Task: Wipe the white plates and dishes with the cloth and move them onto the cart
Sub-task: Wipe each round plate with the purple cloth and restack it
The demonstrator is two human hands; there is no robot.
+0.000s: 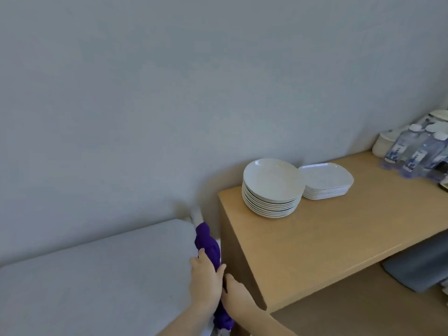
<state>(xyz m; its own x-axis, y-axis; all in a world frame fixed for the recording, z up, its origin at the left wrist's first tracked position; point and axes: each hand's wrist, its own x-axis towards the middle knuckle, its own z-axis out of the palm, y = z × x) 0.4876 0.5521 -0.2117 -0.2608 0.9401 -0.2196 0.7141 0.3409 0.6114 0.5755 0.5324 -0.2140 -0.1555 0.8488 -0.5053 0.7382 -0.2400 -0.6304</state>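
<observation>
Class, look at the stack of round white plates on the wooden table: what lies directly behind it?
Behind the round plates sits a lower stack of rectangular white dishes, its near-left corner hidden by them.

Your round plates [272, 187] sit on the table [327, 238], with the flat dishes [326, 180] right behind them. Bottles [417, 149] are off to the right, and the cart [97, 275] is left of the table.

A stack of round white plates [272, 187] sits near the corner of a wooden table [327, 236], with a lower stack of rectangular white dishes [327, 180] just beside it toward the wall. A bunched purple cloth [208, 248] hangs along the grey cart [97, 275] edge, beside the table.
</observation>
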